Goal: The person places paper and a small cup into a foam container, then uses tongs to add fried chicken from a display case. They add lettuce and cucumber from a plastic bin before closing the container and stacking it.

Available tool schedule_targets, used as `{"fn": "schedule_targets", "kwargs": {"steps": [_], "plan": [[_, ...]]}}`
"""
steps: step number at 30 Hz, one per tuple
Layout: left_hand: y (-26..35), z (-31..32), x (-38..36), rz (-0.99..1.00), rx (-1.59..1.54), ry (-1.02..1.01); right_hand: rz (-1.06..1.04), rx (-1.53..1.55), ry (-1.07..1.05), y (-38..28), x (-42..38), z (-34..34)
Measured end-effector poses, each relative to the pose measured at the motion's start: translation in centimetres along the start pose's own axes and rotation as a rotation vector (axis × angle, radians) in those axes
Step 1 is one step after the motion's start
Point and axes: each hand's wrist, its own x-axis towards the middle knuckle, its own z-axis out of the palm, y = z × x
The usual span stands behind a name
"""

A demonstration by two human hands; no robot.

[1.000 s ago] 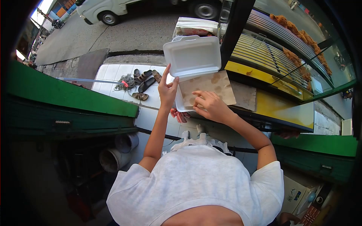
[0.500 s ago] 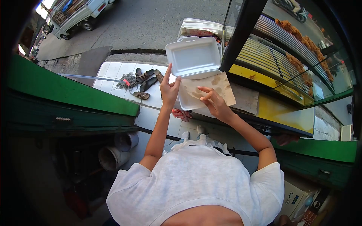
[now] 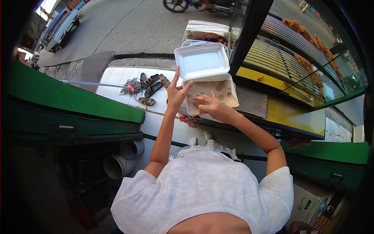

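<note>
An open white foam box [image 3: 202,61] has its lid raised toward the street. Brown paper [image 3: 230,97] with darker spots lines its lower half, with the right edge sticking up near the rim. My left hand [image 3: 176,93] is at the box's left side, thumb and forefinger apart, touching the edge near the hinge; its other fingers are hidden. Inside the lower half, my right hand [image 3: 214,107] rests its fingertips on the paper, fingers spread.
A glass case with fried pieces [image 3: 307,35] on racks stands right. A stack of white boxes or paper [image 3: 206,29] lies behind the foam box. Sandals [image 3: 154,89] and a mop [image 3: 132,86] are on the left tiles. Green ledges [image 3: 78,97] flank me.
The paper has gone down into the box's lower half under my right hand, which moved left. The lid shifted slightly. The truck drove farther left, and a motorbike appeared on the road.
</note>
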Motion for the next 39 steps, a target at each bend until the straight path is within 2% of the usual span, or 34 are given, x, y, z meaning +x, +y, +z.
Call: {"fn": "schedule_targets", "kwargs": {"steps": [3, 6, 8, 9, 11, 12, 13, 15, 16, 17, 19, 20, 22, 25, 26, 27, 29, 31, 35, 37, 39], "plan": [[0.3, -0.2, -0.1, -0.020, -0.002, -0.041, -0.023, 0.042, -0.112, 0.2, 0.7, -0.5], [-0.5, -0.4, 0.1, 0.006, 0.022, -0.046, 0.067, 0.210, -0.195, -0.2, 1.2, -3.0], [-0.6, -0.3, 0.3, 0.043, 0.067, -0.033, 0.255, 0.325, -0.127, -0.3, 1.5, -5.0], [-0.4, -0.1, 0.3, 0.048, 0.099, -0.032, 0.256, 0.325, -0.130, 0.2, 1.6, -5.1], [-0.4, 0.0, 0.4, 0.053, 0.131, -0.030, 0.123, 0.141, -0.003, 1.2, 1.5, -4.7], [-0.8, 0.0, 0.6, 0.117, 0.150, -0.026, 0.202, 0.223, -0.121, 2.0, 1.1, -3.9], [-1.0, 0.1, 0.7, 0.181, 0.170, -0.022, 0.202, 0.223, -0.121, 2.4, 0.8, -2.9], [-1.3, -0.2, 0.9, 0.162, 0.183, -0.044, 0.253, -0.196, -0.343, 1.9, 0.7, -1.7], [-1.2, -0.3, 1.0, 0.143, 0.195, -0.065, 0.349, -0.157, -0.465, 1.2, 1.1, -2.5], [-1.3, -0.3, 0.9, 0.144, 0.194, -0.064, 0.349, -0.159, -0.466, 1.4, 1.3, -2.6], [-0.3, -0.5, 0.1, 0.011, 0.154, -0.116, 0.341, -0.167, -0.496, 1.9, 1.6, -2.7], [-0.3, -0.5, -0.3, 0.011, 0.155, -0.115, 0.340, -0.166, -0.496, 2.2, 1.6, -2.3], [-0.1, -0.3, -0.8, 0.125, 0.187, -0.126, 0.321, 0.132, -0.367, 2.6, 1.9, -1.8], [0.2, 0.0, -1.6, 0.192, 0.352, -0.112, 0.425, 0.064, -0.476, 2.7, 2.8, -1.9], [0.3, 0.1, -1.7, 0.146, 0.275, -0.131, 0.425, 0.065, -0.476, 2.6, 2.7, -1.9], [0.3, 0.1, -1.8, 0.145, 0.275, -0.131, 0.394, 0.081, -0.414, 2.5, 2.4, -2.0], [0.3, 0.1, -1.9, 0.262, 0.423, -0.025, 0.366, 0.091, -0.348, 2.5, 1.9, -2.0], [1.5, 0.2, -2.5, 0.269, 0.433, 0.029, 0.322, 0.107, -0.169, 2.4, 1.3, -1.6], [1.5, 0.0, -3.7, 0.256, 0.520, 0.175, 0.441, 0.076, -0.162, 1.9, 1.3, -2.0], [1.4, -0.3, -3.7, 0.268, 0.531, 0.182, 0.489, 0.138, -0.143, 1.6, 1.3, -2.4], [0.4, -0.9, -2.9, 0.266, 0.400, 0.062, 0.480, 0.150, -0.111, 1.4, 1.1, -2.6]]}}
